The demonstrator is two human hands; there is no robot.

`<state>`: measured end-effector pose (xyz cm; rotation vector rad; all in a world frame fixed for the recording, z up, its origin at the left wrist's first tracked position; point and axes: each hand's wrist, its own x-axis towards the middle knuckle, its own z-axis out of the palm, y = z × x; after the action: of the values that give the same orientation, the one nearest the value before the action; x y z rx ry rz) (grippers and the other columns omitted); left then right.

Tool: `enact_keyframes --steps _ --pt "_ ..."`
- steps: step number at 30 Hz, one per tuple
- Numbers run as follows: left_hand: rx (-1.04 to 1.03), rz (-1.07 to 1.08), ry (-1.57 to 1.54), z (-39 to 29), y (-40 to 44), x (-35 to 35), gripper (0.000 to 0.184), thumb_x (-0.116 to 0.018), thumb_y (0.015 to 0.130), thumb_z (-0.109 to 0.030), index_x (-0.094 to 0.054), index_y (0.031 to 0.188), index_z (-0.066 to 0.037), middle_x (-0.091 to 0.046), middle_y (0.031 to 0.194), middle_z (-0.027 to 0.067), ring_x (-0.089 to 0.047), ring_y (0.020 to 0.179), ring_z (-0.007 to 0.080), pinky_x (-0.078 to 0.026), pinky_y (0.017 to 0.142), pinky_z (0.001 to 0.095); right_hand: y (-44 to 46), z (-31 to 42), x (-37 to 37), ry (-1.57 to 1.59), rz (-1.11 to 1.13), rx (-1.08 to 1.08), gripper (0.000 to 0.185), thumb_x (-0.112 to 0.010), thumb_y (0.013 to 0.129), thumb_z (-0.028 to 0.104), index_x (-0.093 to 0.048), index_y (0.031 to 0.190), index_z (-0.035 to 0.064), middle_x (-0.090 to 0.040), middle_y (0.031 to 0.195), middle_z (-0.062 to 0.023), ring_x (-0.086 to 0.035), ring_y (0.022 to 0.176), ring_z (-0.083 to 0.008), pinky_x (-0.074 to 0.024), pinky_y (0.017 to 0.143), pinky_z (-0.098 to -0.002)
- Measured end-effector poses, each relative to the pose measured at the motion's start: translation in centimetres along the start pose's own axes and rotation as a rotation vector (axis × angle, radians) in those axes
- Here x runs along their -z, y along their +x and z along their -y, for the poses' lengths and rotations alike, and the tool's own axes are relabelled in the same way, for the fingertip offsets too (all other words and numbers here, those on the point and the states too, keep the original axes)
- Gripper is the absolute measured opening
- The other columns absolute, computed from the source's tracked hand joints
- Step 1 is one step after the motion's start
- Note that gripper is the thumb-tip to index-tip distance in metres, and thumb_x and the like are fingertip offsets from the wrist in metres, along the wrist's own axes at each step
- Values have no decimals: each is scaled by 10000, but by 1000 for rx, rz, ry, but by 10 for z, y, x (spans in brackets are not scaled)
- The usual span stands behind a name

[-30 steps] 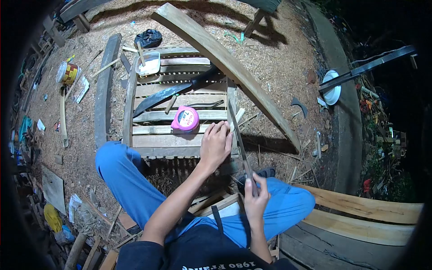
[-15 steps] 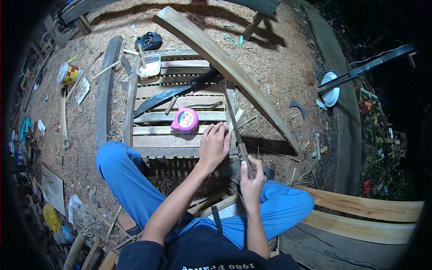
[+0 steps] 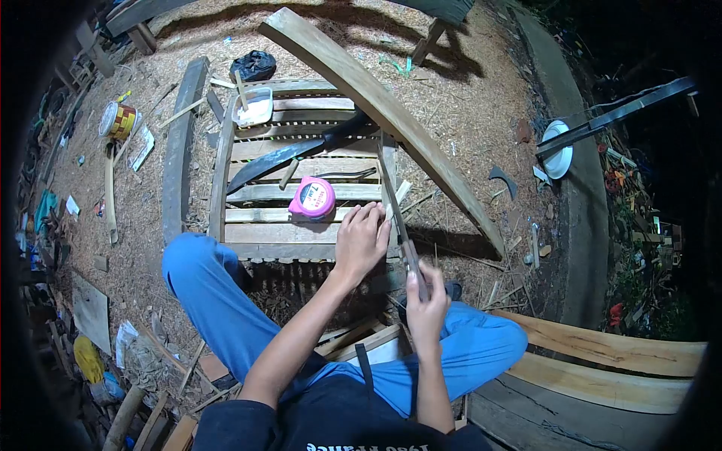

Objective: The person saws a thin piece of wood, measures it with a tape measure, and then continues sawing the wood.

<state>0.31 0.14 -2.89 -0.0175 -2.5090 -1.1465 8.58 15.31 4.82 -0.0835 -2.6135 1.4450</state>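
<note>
**While our right hand grips the long blade, our left fingers press together**

Clock is on our view, twelve straight ahead. Right hand (image 3: 426,301): fingers and thumb closed round the handle (image 3: 414,264) of the long thin blade (image 3: 398,213). Blade runs from the grip toward between eleven and twelve, along the right side rail (image 3: 389,159) of the slatted wooden frame (image 3: 289,233). Left hand (image 3: 363,239): palm down, fingers bent and close together at that rail, tips just beside the blade. Can't tell if we're pinching anything under them.

Pink tape measure (image 3: 314,197) sits on the slats, ten to eleven o'clock from our left hand. Beyond it lies the machete (image 3: 274,165), tip toward eight. Plastic tub (image 3: 256,111) is at eleven from the tape, black bag (image 3: 253,66) at twelve from the tub. Curved beam (image 3: 383,113) slants from ten-thirty to four-thirty across the frame's far right corner. White dish (image 3: 557,159): two o'clock from our left hand.
</note>
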Motion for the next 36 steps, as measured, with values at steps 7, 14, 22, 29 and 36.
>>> enact_keyframes --steps 7,14,22,29,36 --pt "-12 10 14 1 -4 -1 283 -673 965 -189 -662 1172 3 -718 1202 178 -663 1187 336 -447 1129 467 -46 1 27 11 6 -219 253 -684 1013 134 -657 1211 -21 -745 1001 -151 -709 919 -174 -560 794 -336" --pt "-1 -4 8 0 0 -1 290 -663 972 -192 -661 1179 10 -717 1193 194 -654 1207 339 -445 1132 469 -19 -8 15 -33 -14 29 261 -683 1008 156 -656 1200 -18 -749 992 -226 -763 907 -288 -576 795 -385" --pt "275 20 -74 -5 6 4 286 -631 993 -175 -648 1196 26 -716 1122 218 -660 1108 405 -476 1045 491 -27 -1 23 28 -60 -14 222 -682 1021 151 -662 1171 -12 -678 893 -51 -587 756 -60 -483 622 -242" --pt "-17 -33 9 -1 2 3 301 -640 994 -201 -673 1202 13 -722 1163 201 -645 1173 382 -439 1108 494 -49 -25 49 49 -37 -156 223 -713 999 130 -682 1170 -10 -685 875 -11 -551 659 -18 -415 536 -209" --pt "-8 -5 -7 3 -3 4 330 -665 976 -191 -660 1228 22 -670 1280 226 -596 1251 391 -427 1124 499 -55 -34 23 291 -186 -92 261 -705 1010 131 -647 1233 9 -695 897 -29 -576 642 -37 -427 524 -202"
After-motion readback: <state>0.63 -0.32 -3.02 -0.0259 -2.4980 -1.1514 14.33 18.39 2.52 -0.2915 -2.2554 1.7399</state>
